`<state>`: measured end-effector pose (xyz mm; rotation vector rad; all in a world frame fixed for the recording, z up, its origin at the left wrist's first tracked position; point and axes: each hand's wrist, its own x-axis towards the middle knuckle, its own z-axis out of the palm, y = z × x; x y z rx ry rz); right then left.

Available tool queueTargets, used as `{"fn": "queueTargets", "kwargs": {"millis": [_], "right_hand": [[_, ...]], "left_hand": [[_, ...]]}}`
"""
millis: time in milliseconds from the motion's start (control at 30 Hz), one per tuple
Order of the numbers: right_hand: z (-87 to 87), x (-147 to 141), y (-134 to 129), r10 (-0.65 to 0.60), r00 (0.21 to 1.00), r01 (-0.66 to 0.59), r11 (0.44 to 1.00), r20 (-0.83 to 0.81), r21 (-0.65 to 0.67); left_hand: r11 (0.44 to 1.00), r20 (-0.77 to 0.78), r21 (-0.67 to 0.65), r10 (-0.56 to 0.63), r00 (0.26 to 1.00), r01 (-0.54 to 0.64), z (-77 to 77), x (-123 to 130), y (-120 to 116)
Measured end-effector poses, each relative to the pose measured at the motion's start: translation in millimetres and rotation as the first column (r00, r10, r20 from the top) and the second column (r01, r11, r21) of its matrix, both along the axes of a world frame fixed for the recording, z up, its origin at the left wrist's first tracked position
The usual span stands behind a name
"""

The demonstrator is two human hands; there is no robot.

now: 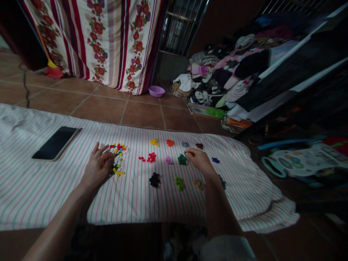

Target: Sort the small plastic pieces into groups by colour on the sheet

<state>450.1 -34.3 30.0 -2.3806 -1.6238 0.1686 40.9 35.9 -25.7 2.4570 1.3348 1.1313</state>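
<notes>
My left hand (pixel 99 163) rests at the left edge of a mixed pile of small coloured pieces (pixel 119 156), its fingers apart and partly over them. My right hand (pixel 199 158) is closed in a pinch just right of a dark green pile (pixel 182 159). Whatever lies between its fingertips is too small to make out. Around it are small single-colour piles: pink (pixel 168 160), grey-blue (pixel 185 144), brown (pixel 199 146), orange (pixel 170 143), lime green (pixel 179 183) and beige (pixel 199 184). Further left are red (pixel 151 157), yellow (pixel 153 142) and black (pixel 154 179) piles.
A striped cloth (pixel 130 206) covers the work surface. A phone (pixel 56 143) lies at the left. Purple pieces (pixel 215 160) sit right of my right hand, and a dark pile (pixel 222 182) is partly behind my forearm. Beyond are a purple basin (pixel 157 91) and heaped clothes (pixel 231 69).
</notes>
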Motion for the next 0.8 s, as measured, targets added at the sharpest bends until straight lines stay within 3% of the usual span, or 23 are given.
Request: {"fn": "queueTargets", "kwargs": {"millis": [167,433,800], "right_hand": [[-2.3,-2,0,-0.011,1.000,0.011,0.999,-0.026,-0.035],[-3.9,-2,2,-0.007,0.993,0.002,0.999,-0.117,-0.040],[-18.8,8,9,-0.040,0.981,0.042,0.999,-0.192,0.003]], "left_hand": [[1.000,-0.006,-0.021,0.023,1.000,-0.023,-2.2,1,0],[0.998,-0.019,-0.063,0.017,1.000,-0.018,8.2,1,-3],[0.983,0.036,-0.165,0.091,0.995,-0.084,1.6,-3,-4]]}}
